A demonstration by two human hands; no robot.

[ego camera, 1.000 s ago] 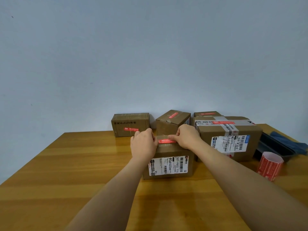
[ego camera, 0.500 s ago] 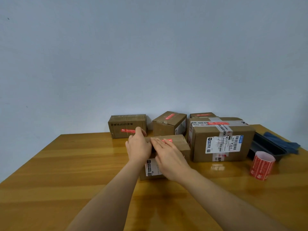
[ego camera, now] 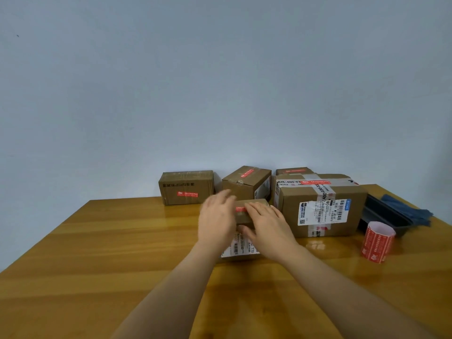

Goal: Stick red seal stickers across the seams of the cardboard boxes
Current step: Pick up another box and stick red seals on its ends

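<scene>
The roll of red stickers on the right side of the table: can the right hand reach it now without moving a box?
Probably yes. The roll of red stickers stands alone on the table, to the right of the right hand. The large box sits farther back, so nothing lies between them.

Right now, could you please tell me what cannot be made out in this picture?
- Head view: the front box is mostly hidden by both hands.
- Its red sticker shows only as a sliver.
- The left hand is blurred.
- The rear box is hidden behind the big box.
</scene>
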